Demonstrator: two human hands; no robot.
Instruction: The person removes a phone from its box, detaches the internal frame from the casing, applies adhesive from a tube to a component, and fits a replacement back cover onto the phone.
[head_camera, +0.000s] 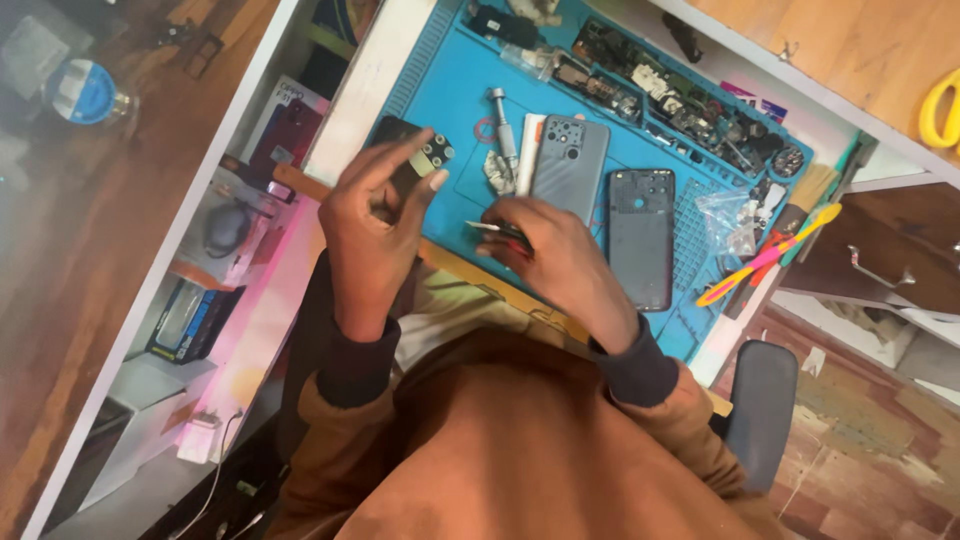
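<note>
Head view: left hand (372, 215) pinches a small black camera module (421, 160) over the blue mat's (450, 80) near-left edge; right hand (560, 262) grips tweezers (492, 229) beside it. Grey back cover (570, 165) and phone frame (641, 235) lie mid-mat. Looks like part-fitting; the tweezer tip needs steady aim at the module.

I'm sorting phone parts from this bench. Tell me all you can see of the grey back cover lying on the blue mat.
The grey back cover is a rounded rectangle, apparently plastic with a fine texture, with a dark camera cutout at its upper corner. It lies flat on the blue mat, tilted slightly, between a white strip and a dark phone frame. The right hand covers its lower edge.
</note>
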